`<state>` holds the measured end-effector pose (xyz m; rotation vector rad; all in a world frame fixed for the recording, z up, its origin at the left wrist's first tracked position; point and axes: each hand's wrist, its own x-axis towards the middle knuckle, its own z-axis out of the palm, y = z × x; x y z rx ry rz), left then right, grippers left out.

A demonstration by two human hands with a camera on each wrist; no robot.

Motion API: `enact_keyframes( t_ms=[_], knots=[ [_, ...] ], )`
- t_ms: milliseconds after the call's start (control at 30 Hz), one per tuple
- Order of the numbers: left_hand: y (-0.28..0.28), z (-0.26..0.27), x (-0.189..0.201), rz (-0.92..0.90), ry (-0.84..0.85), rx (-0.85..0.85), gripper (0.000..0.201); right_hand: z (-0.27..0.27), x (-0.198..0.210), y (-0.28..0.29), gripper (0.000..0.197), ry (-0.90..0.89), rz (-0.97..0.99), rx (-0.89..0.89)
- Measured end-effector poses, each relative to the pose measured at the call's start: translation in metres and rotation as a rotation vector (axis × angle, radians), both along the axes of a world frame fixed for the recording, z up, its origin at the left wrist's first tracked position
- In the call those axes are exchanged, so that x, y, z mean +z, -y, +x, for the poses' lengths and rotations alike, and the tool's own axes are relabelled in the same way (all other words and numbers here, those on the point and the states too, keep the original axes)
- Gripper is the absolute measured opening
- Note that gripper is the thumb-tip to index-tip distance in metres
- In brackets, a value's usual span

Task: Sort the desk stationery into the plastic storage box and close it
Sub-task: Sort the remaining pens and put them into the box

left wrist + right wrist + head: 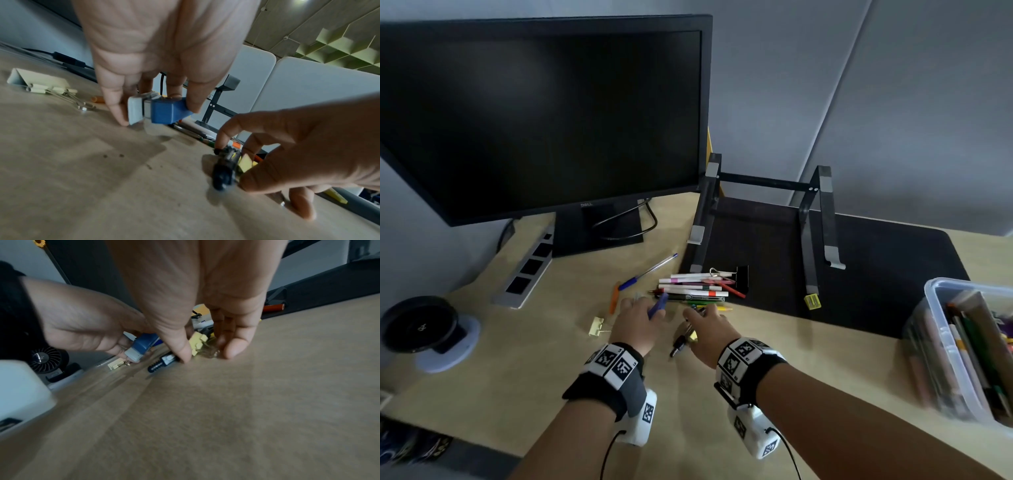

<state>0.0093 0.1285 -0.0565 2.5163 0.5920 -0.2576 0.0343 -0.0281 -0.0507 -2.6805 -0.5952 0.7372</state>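
Left hand [156, 53] pinches a blue-sleeved eraser [158, 111] between thumb and fingers, right down at the desk [82, 178]. Right hand [197, 288] just beside it has curled fingertips on a black pen [162, 364] and yellow binder clip [197, 341]. Plastic storage box [941, 342] sits open, well off past the right hand.

Head overhead; wrists low, close

A light wooden desk [524, 359] stands against grey partition panels [893, 102], under dim, even light. Beyond the grip stands a dark Dell monitor [541, 116], with a black laptop stand [808, 219] on a black desk mat [887, 274] to its right. Left of the grip sit a small black desk fan [421, 325] and a grey power strip [527, 270]; overhead are green folded ceiling panels [339, 43].
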Motion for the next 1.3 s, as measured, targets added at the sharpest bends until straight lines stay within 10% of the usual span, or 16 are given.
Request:
enact_keyframes(
  t_ms=[967, 1133, 1300],
  knots=[
    [0.098, 0.005, 0.084, -0.351, 0.202, -0.215, 0.031, -0.004, 0.075, 0.108, 0.015, 0.179, 0.327, -0.435],
    [0.142, -0.001, 0.108, -0.409, 0.239, -0.335, 0.038, -0.016, 0.097, 0.158, 0.059, 0.232, 0.458, -0.542],
    [0.194, -0.008, 0.13, -0.42, 0.258, -0.432, 0.04, -0.026, 0.11, 0.215, 0.064, 0.329, 0.466, -0.585]
  ],
)
